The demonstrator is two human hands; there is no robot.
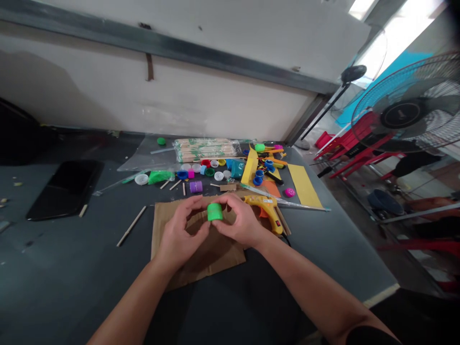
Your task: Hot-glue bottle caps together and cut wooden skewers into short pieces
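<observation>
Green ribbed bottle cap, held between left hand, right hand

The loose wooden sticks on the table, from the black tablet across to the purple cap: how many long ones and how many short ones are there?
Long wooden stick: 1
Short wooden sticks: 4
Total: 5
</observation>
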